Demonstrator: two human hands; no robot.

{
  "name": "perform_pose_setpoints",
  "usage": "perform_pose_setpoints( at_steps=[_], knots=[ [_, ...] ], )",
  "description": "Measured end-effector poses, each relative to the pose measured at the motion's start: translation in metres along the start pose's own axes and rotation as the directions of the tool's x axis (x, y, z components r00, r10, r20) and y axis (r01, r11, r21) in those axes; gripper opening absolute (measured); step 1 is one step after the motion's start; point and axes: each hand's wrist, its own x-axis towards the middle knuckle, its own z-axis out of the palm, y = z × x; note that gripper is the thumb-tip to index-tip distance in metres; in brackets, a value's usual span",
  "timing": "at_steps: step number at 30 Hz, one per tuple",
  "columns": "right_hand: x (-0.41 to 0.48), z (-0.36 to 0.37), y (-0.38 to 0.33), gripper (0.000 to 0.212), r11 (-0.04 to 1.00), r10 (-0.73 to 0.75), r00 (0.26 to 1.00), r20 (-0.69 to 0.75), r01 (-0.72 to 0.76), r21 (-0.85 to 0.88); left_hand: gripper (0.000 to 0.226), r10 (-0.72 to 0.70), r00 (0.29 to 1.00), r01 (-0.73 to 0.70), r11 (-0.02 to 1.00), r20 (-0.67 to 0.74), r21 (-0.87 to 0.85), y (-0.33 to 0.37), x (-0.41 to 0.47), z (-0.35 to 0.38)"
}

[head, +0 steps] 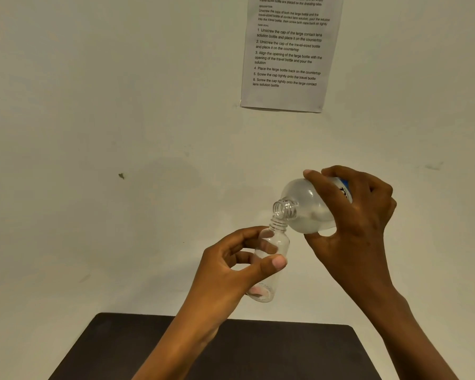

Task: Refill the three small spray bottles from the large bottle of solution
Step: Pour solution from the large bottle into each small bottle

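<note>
My left hand grips a small clear bottle with no cap, held upright and slightly tilted above the table. My right hand holds the large clear bottle of solution, which has a blue label. It is tipped on its side, its open threaded neck pointing down-left and touching the small bottle's mouth. Liquid lies in the lower side of the large bottle. The small bottle looks nearly empty. No other spray bottles or caps are in view.
A dark table fills the bottom of the view, its far edge against a pale wall. A printed instruction sheet is stuck on the wall above the hands.
</note>
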Motion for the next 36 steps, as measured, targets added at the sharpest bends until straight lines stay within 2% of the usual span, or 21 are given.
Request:
perform_pose_setpoints(
  at_steps=[4,14,25,36],
  knots=[
    [0.0004,0.0002,-0.0002,0.073,1.0,-0.005,1.0,0.007,0.005,-0.001,0.041,0.002,1.0,-0.002,1.0,0.009,-0.009,0.0006,-0.0014,-0.0011],
    [0.0006,-0.0022,-0.0016,0.069,1.0,-0.009,1.0,0.003,0.009,0.004,0.042,0.004,1.0,-0.004,1.0,0.009,-0.01,0.0036,-0.0027,0.0007],
    [0.0013,-0.0043,-0.0023,0.078,1.0,-0.005,1.0,0.018,0.005,-0.005,0.045,0.017,1.0,-0.017,1.0,0.014,-0.006,0.005,-0.004,0.0016],
    [0.0009,-0.0063,-0.0022,0.079,1.0,-0.005,1.0,0.017,0.005,-0.003,0.033,0.01,1.0,-0.01,1.0,-0.002,0.02,-0.001,-0.0019,0.0013]
  ],
)
